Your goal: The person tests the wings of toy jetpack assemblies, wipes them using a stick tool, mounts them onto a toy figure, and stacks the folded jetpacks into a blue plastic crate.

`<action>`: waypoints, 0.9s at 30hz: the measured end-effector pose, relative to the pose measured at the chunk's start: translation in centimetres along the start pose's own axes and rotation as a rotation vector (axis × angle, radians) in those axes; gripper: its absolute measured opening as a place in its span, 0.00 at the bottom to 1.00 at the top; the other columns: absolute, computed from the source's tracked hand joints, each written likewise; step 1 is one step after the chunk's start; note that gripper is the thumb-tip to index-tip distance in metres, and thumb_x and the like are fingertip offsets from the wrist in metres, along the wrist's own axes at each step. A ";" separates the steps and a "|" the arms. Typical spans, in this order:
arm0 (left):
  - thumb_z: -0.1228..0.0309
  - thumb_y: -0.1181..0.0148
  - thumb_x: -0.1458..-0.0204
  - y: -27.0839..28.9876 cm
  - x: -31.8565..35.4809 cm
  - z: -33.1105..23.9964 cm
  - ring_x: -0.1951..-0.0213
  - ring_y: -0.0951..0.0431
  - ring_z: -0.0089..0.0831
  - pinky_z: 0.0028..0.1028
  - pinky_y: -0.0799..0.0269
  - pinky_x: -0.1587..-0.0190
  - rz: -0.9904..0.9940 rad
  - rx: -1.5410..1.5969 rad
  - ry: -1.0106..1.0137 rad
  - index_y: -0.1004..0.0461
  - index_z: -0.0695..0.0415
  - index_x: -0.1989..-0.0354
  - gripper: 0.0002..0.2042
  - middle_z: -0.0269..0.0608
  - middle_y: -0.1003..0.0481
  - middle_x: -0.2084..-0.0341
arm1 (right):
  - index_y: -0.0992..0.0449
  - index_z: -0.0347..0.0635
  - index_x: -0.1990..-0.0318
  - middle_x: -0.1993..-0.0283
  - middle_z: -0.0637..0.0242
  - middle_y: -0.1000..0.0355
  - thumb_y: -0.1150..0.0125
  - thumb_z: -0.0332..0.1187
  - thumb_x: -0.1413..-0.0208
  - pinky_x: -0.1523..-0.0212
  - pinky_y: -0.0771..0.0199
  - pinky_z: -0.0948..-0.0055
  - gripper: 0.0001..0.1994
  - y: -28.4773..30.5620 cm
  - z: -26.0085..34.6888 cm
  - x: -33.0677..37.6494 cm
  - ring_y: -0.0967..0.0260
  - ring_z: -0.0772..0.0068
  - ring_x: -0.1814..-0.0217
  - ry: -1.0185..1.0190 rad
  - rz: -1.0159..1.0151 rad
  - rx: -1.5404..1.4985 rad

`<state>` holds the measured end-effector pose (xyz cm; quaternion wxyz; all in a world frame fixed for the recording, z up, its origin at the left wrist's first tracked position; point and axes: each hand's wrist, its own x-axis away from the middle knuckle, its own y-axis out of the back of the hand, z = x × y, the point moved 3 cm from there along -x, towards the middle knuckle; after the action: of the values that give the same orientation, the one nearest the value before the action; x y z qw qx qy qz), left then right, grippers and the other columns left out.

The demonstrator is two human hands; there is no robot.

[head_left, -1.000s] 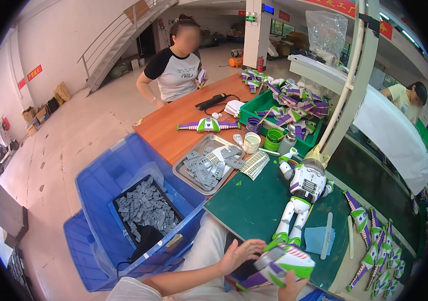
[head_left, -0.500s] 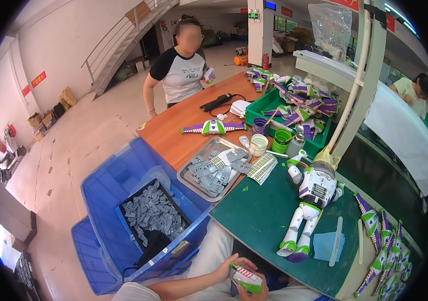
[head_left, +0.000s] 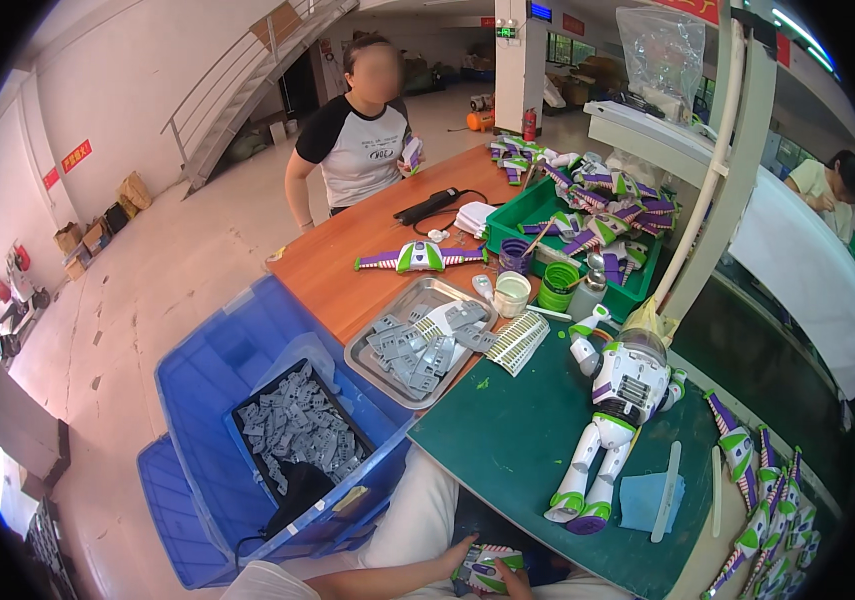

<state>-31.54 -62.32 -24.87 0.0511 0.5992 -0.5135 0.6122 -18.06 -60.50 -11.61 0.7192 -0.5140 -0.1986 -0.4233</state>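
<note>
Low at the front edge, over my lap, I hold a white, green and purple toy wing pack [head_left: 484, 569]. The fingers of my left hand [head_left: 455, 562] close on its left side. My right hand [head_left: 514, 583] grips its right side, with the thumb on the face of the piece. Nearest to my hands is the green work mat [head_left: 507, 470]. A white and green spaceman figure [head_left: 612, 420] lies on that mat. Beside its feet a flat white stick [head_left: 666, 490] rests on a blue cloth [head_left: 639, 500].
A metal tray [head_left: 352, 355] of grey parts stands ahead, near paint cups [head_left: 512, 292] and a green crate [head_left: 647, 290] heaped with wing packs. At left is a blue bin [head_left: 187, 370] with grey pieces. More wing packs [head_left: 747, 520] lie at right. A co-worker [head_left: 362, 150] stands across the table.
The wing pack has turned in my hands, so its green and purple face now shows instead of the striped wing. The co-worker's hand with a piece has shifted slightly.
</note>
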 end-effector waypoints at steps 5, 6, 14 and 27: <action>0.46 0.61 0.46 0.4 -1.3 -0.1 0.72 0.23 0.34 0.30 0.27 0.65 -0.041 -0.079 -0.028 0.27 0.60 0.65 0.26 0.43 0.23 0.71 | 0.54 0.57 0.35 0.37 0.66 0.49 0.40 0.36 0.50 0.51 0.31 0.61 0.37 5.4 -2.9 -4.2 0.41 0.63 0.42 -0.068 0.060 0.073; 0.47 0.60 0.45 0.3 -1.4 -0.1 0.73 0.23 0.34 0.30 0.27 0.66 -0.095 -0.070 -0.039 0.27 0.59 0.65 0.26 0.43 0.23 0.71 | 0.52 0.55 0.36 0.39 0.65 0.47 0.40 0.35 0.49 0.52 0.30 0.62 0.35 6.3 -2.9 -4.2 0.41 0.64 0.43 0.026 0.099 0.225; 0.48 0.59 0.45 0.2 -1.0 -0.1 0.73 0.23 0.32 0.27 0.27 0.67 -0.242 -0.127 -0.075 0.27 0.60 0.64 0.25 0.42 0.23 0.73 | 0.43 0.44 0.40 0.48 0.59 0.37 0.41 0.35 0.50 0.55 0.28 0.66 0.29 4.8 -3.0 -2.9 0.36 0.65 0.49 0.273 0.170 0.223; 0.46 0.62 0.45 1.2 -1.9 -0.1 0.68 0.24 0.31 0.26 0.30 0.60 -0.169 -0.106 -0.119 0.28 0.61 0.59 0.28 0.42 0.23 0.68 | 0.32 0.35 0.50 0.56 0.58 0.29 0.35 0.45 0.58 0.60 0.30 0.73 0.30 7.9 -1.4 -7.9 0.30 0.66 0.57 0.215 -0.372 0.491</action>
<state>-31.93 -61.72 -27.04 0.1039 0.6720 -0.4949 0.5410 -16.29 -57.70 -22.35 0.7489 -0.2326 -0.3083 -0.5385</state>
